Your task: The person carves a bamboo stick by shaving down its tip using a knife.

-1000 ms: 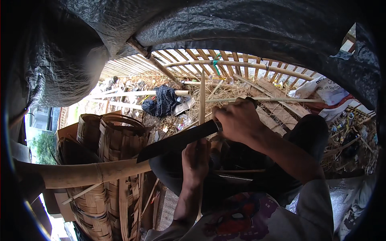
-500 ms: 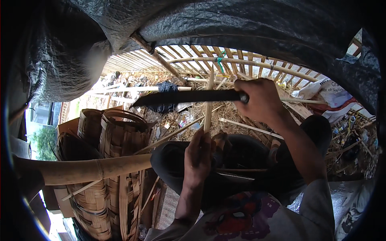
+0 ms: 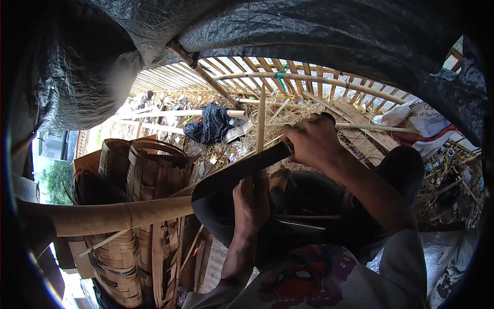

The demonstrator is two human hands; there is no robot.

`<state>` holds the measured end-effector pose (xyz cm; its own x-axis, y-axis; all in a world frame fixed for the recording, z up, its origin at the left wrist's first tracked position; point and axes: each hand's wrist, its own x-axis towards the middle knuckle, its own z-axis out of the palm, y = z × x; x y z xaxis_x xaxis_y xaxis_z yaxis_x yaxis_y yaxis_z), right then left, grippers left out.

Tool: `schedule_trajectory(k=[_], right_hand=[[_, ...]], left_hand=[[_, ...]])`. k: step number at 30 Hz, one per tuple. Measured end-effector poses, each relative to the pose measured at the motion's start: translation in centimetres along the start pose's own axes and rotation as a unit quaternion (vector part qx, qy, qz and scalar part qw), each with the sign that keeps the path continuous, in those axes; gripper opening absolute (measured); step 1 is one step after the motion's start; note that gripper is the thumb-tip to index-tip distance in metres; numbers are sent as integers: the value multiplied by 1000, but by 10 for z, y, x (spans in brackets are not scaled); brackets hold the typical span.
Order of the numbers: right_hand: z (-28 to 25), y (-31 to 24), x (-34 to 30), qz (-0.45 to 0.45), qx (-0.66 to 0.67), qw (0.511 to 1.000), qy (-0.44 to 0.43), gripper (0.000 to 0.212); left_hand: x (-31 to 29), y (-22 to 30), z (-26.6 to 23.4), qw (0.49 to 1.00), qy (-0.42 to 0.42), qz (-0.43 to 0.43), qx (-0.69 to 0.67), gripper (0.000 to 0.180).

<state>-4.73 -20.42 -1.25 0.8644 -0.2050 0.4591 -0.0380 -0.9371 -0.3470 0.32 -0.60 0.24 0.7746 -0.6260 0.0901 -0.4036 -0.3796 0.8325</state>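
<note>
My left hand (image 3: 251, 202) is closed round the lower end of a pale bamboo strip (image 3: 261, 121), which stands nearly upright with its pointed tip toward the fence. In my right hand (image 3: 315, 141) is the handle of a machete (image 3: 239, 172), and its dark, broad blade slants down to the left. The blade crosses in front of the strip just above my left fingers; whether its edge touches the bamboo I cannot tell. The strip's lower end is hidden inside my left hand.
Rolled woven bamboo mats (image 3: 116, 257) stand at my left behind a thick bamboo pole (image 3: 113, 217). A dark cloth (image 3: 210, 123) lies among shavings and litter ahead. Beyond is a bamboo slat fence (image 3: 309, 80); a dark tarp (image 3: 288, 31) hangs overhead. A white sack (image 3: 424, 121) sits far right.
The machete has come down and toward me from high across the strip to just above my left hand, its tip dipping left. The strip has shifted slightly left.
</note>
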Motion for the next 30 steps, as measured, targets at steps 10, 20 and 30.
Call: schedule_trajectory(k=[10,20,30], right_hand=[[-7,35,8,70,-82,994,5,26],[-50,170,-8,483,18,866,129,28],[-44,23,-4,138,95,986,6,20]], left_hand=[[14,5,-4,1000,2,4,-13,16],[5,8,-17,987,27,-74,-139,13],[1,22,-11,955,-13,-122,-269,16]])
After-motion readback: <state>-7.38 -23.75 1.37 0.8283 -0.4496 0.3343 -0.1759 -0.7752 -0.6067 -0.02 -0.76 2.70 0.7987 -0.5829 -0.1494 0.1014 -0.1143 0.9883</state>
